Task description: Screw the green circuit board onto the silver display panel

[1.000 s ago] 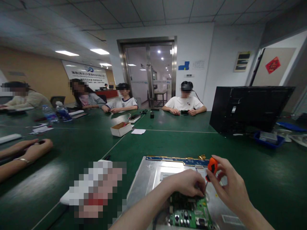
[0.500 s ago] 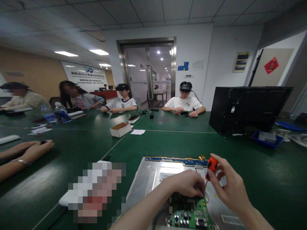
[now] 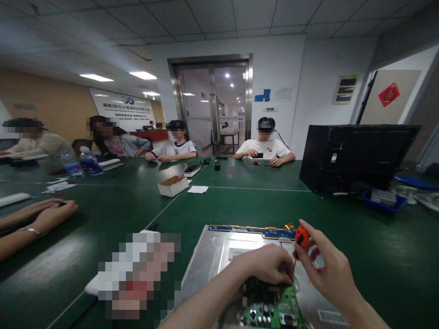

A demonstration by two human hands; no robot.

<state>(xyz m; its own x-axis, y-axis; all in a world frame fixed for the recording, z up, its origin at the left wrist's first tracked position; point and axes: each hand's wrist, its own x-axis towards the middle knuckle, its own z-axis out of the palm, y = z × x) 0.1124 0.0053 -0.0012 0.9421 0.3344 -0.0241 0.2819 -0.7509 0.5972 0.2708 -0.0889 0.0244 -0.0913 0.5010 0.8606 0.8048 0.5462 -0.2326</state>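
In my right hand (image 3: 331,267) is a screwdriver (image 3: 302,242) with an orange and black handle, pinched between thumb and fingers. Its thin shaft slants down toward the upper right corner of a green circuit board (image 3: 270,308). My left hand (image 3: 272,264) is closed beside the shaft, low over the board's top edge; what its fingertips pinch, if anything, is hidden. Beneath both hands lies a silver metal panel (image 3: 199,269), with the green board on it and a narrow blue circuit strip (image 3: 236,230) along its far edge. My left forearm covers part of the panel.
A blurred-out white and pink item (image 3: 133,274) lies left of the panel. Farther off are a small open box (image 3: 173,186), a white paper (image 3: 198,189), a black monitor housing (image 3: 356,157) and a blue tray (image 3: 384,203). Another person's hands (image 3: 51,217) rest at left; several people sit around the table.
The screwdriver handle has turned a little in my right hand, its black markings shifting. My left hand stays nearly in place. The person opposite has raised a small dark object.
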